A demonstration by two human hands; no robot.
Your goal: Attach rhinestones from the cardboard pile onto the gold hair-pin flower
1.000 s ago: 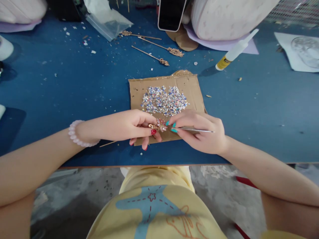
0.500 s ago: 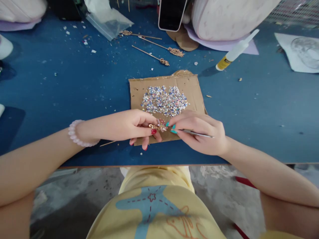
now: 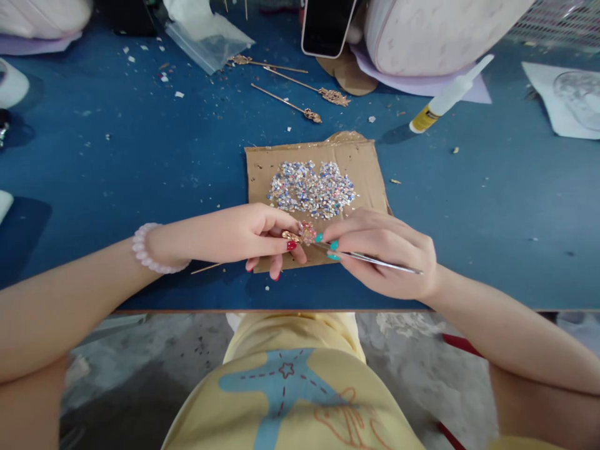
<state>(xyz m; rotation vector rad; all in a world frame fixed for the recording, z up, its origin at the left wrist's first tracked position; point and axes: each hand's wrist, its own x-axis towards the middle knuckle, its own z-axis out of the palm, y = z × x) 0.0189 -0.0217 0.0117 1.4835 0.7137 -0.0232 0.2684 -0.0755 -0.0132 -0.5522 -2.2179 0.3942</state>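
Note:
My left hand (image 3: 262,234), closed, pinches a gold hairpin (image 3: 291,237) between thumb and forefinger. Pink stones (image 3: 307,232) cluster at the hairpin's ornamental end, and its thin stem shows beyond my wrist side. In my right hand (image 3: 387,250) are slim metal tweezers (image 3: 375,259), gripped with the fingers closed; their tips point at the stones, and whether they touch is too small to tell. Both hands are over the near part of a cardboard piece (image 3: 365,169). A pile of small glittering rhinestones (image 3: 312,187) lies on that cardboard, just beyond my fingers.
Several gold hairpins (image 3: 332,96) lie farther back on the blue table (image 3: 154,144). A glue bottle (image 3: 435,106) with a yellow label stands right of them. Behind are a phone (image 3: 327,28), a plastic bag (image 3: 206,44) and a pale bag (image 3: 435,34). Paper (image 3: 562,100) lies far right.
My right hand has drawn slightly right and down with the tweezers, away from the hairpin. The stone cluster has turned a little in my left hand. The view has shifted slightly.

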